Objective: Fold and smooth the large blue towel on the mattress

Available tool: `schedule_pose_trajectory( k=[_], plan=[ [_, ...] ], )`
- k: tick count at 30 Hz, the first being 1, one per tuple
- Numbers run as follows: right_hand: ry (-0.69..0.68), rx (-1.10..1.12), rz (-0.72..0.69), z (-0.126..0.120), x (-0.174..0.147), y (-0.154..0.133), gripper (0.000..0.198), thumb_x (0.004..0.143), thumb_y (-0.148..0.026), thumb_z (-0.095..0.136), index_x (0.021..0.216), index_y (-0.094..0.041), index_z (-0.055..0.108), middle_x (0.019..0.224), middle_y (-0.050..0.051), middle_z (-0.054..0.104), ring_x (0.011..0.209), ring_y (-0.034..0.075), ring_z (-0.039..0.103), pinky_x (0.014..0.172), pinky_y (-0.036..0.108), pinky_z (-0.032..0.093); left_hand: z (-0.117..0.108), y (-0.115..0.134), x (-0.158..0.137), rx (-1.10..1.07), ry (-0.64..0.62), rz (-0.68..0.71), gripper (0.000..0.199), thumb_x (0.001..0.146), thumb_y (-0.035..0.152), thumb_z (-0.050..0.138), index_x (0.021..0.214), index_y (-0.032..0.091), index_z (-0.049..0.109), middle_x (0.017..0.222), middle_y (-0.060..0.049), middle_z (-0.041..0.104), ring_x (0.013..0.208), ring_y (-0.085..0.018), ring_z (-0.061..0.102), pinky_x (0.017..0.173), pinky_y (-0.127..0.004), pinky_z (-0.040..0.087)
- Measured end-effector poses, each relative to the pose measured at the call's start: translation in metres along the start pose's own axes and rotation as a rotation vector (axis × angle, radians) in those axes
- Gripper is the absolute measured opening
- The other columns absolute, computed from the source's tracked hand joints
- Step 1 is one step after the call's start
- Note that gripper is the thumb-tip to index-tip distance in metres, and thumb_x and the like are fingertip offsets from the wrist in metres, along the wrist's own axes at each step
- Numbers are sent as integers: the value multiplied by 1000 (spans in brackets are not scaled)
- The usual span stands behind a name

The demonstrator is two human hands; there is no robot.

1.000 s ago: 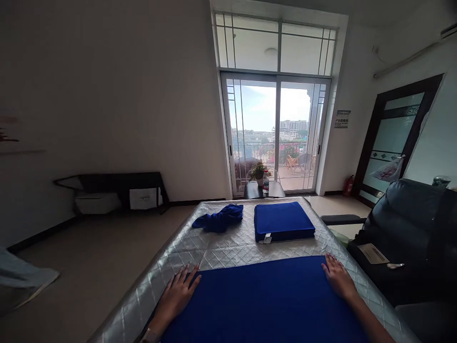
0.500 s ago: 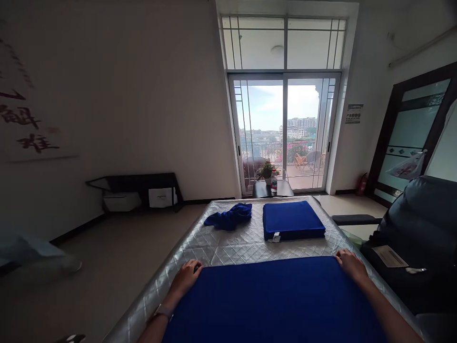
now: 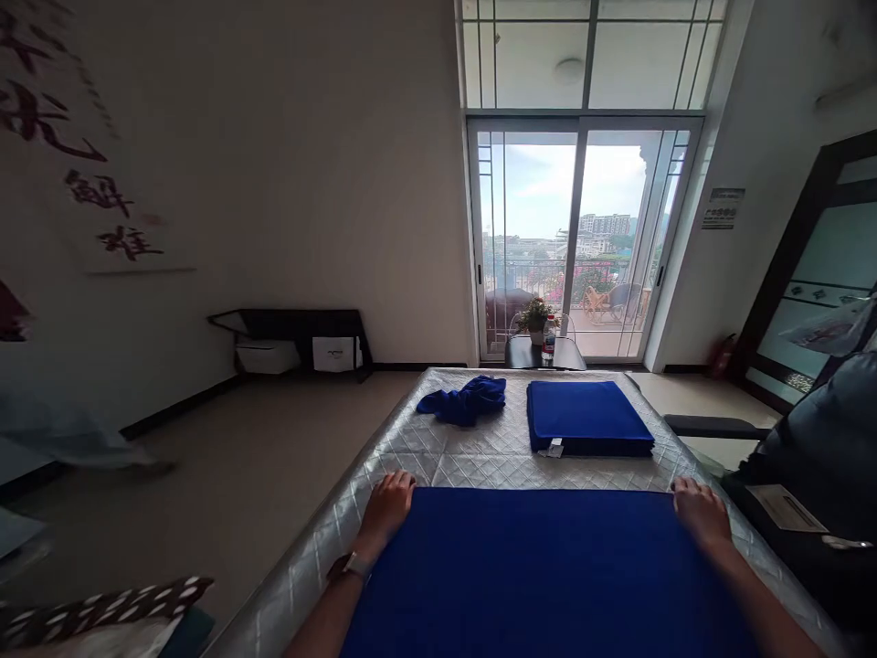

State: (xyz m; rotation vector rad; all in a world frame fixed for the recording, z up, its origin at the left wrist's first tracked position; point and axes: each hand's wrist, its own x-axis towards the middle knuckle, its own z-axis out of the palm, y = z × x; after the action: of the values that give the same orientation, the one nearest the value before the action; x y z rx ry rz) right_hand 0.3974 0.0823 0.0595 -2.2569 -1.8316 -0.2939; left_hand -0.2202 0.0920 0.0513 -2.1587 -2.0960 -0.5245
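Observation:
A smooth blue cloth (image 3: 548,576) lies spread in front of me, its far edge straight. My left hand (image 3: 390,507) is closed on the far left corner, fingers curled at the edge; a band circles that wrist. At the far right corner my right hand (image 3: 702,514) is closed on the cloth in the same way. Beyond the far edge sits a neatly folded stack of blue cloth (image 3: 587,411) with a white tag at its near side. Left of the stack lies a crumpled blue cloth (image 3: 466,399). The near part of the spread cloth runs out of view.
Everything rests on a silver quilted surface (image 3: 466,457). To the right stands a dark armchair (image 3: 836,439) with a card on it. Behind, a small black table (image 3: 524,352) holds a plant and bottle before sliding glass doors. Patterned fabric (image 3: 110,603) shows at lower left.
The view has swung left, so most things sit further right in the picture. Both hands stay at the cloth's far corners, and the far edge now looks straighter.

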Motion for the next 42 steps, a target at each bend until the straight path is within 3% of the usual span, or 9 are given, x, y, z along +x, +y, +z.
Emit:
schedule_pose_trajectory(
  k=[7,10,15,21,25,29,32,36,42],
  plan=[
    [-189,342,-500,-6,-66,-201,53,100,-33,32,145,-18,57,153,9,53,144,26,44,122,40,30,29,135,-17,-123,-26,347,40,103,32,37,132,25,64,141,-6,66,133,-22,57,116,-38,41],
    [-265,426,-588,-4,-92,-248,57,101,-36,32,152,-15,47,159,8,45,150,24,34,125,42,23,49,179,-28,-189,-72,498,47,105,38,35,147,25,52,152,-9,57,144,-24,47,120,-45,37],
    [-292,392,-507,3,-89,-215,63,103,-49,26,158,-19,35,165,5,33,155,23,23,127,45,16,60,154,-32,-138,-156,421,62,104,56,29,156,23,39,162,-12,43,151,-30,36,121,-55,34],
    [-222,207,-251,24,-56,-77,66,102,-49,21,159,-19,34,165,5,33,155,22,23,127,46,17,56,50,-35,9,-142,191,60,104,54,30,157,26,36,164,-8,40,153,-28,32,123,-53,30],
    [-136,158,-125,26,-51,-4,56,103,-43,25,149,-27,52,161,7,44,152,27,31,124,52,25,54,-1,-42,131,-128,141,51,103,41,34,150,29,50,163,-6,43,152,-30,33,123,-53,29],
    [-74,177,-87,11,-57,6,38,100,-46,57,133,-28,61,145,10,56,127,27,57,106,51,48,51,-13,-43,194,-144,187,49,101,27,35,143,33,58,162,-4,44,152,-31,34,123,-56,28],
    [-71,192,-98,2,-60,-15,35,98,-43,62,128,-24,61,135,8,61,111,22,63,95,45,56,43,2,-39,183,-147,151,49,101,32,34,146,29,56,160,-7,46,151,-33,35,121,-58,31],
    [-75,217,-147,-3,-68,-71,41,100,-44,56,137,-27,58,149,10,54,132,28,53,111,52,43,38,63,-38,88,-66,90,62,103,48,31,153,15,44,161,-17,43,152,-33,34,122,-55,33],
    [-254,353,-440,-8,-112,-187,63,103,-41,24,158,-12,36,165,9,33,155,24,24,126,43,18,60,191,-60,-154,-54,481,57,106,48,30,156,24,38,159,-15,46,149,-29,40,118,-54,40]
  ],
)
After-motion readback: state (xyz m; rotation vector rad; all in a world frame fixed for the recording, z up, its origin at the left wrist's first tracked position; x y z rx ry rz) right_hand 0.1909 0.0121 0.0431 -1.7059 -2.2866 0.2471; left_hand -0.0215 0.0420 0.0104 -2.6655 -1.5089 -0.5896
